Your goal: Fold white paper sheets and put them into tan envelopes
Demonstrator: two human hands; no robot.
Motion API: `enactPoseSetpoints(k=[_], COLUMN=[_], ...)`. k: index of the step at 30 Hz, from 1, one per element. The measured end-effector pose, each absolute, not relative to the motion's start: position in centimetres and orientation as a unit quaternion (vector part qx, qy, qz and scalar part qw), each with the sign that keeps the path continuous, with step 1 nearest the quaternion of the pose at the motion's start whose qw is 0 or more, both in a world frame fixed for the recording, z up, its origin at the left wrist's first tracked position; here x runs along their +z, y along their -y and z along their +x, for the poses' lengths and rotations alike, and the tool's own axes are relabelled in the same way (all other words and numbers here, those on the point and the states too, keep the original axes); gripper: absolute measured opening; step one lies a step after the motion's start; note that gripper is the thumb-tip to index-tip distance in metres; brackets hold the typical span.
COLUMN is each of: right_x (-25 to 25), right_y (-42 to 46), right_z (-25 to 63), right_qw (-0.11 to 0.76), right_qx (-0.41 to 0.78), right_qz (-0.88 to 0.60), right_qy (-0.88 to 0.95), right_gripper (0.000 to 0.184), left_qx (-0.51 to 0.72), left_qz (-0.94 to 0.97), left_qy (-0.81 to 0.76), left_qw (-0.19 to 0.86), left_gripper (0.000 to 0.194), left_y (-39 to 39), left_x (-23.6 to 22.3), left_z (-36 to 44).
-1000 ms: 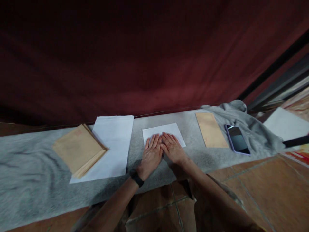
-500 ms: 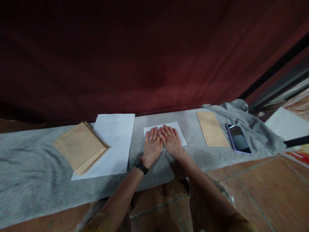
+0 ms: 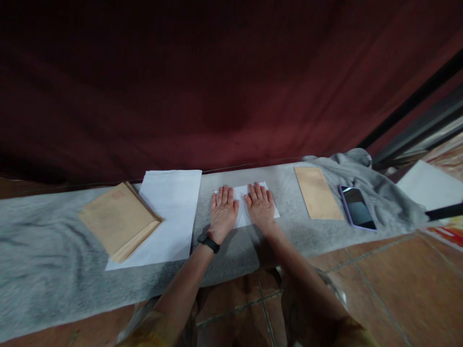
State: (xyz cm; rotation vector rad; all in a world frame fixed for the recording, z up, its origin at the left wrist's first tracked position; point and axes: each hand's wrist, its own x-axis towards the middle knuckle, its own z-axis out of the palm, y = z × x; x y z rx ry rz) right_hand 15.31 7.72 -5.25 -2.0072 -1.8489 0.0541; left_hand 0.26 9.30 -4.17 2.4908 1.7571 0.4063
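A small white sheet of paper (image 3: 241, 196), apparently folded, lies on the grey cloth in front of me. My left hand (image 3: 223, 212) rests flat over its left end, fingers stretched forward. On the right part of the same paper lies my right hand (image 3: 260, 206), palm down with the fingers a little spread. Between the two hands a strip of the paper shows; the rest is partly hidden under them. A dark watch (image 3: 209, 243) is on the left wrist.
To the left, a stack of brown envelopes (image 3: 117, 219) lies on large white sheets (image 3: 177, 217). One brown envelope (image 3: 319, 193) and a phone (image 3: 358, 207) lie to the right on the grey cloth (image 3: 289, 236). A dark red curtain (image 3: 231, 96) hangs behind.
My hands have moved apart across the paper: the left hand slid left to its end and the right hand slightly right, uncovering the middle.
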Motion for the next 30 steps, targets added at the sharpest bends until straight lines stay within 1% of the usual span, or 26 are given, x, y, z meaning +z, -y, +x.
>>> enactPoseSetpoints(k=[4, 11, 14, 21, 30], right_x=[-5.5, -5.2, -4.0, -1.0, -0.8], right_y=[-7.8, -7.4, -7.1, -6.4, -6.0], right_z=[16.1, 16.8, 17.5, 19.7, 20.0], right_qw=[0.187, 0.164, 0.161, 0.121, 0.088], right_qx=[0.000, -0.037, -0.022, 0.017, 0.041], right_qz=[-0.741, -0.761, -0.766, -0.799, -0.818], right_qy=[0.645, 0.627, 0.621, 0.589, 0.567], right_gripper=[0.057, 0.058, 0.052, 0.034, 0.028], left_qx=[0.129, 0.078, 0.075, 0.092, 0.097], left_qz=[0.809, 0.802, 0.803, 0.802, 0.806], left_qy=[-0.574, -0.592, -0.591, -0.590, -0.582], left_qw=[0.022, -0.009, -0.015, -0.023, -0.037], left_gripper=[0.058, 0.062, 0.063, 0.062, 0.061], left_y=[-9.3, -9.0, -9.0, -9.0, -9.1], left_x=[-4.2, -4.0, -3.9, -4.1, -4.4], left_z=[-0.3, -0.3, -0.4, -0.4, -0.5])
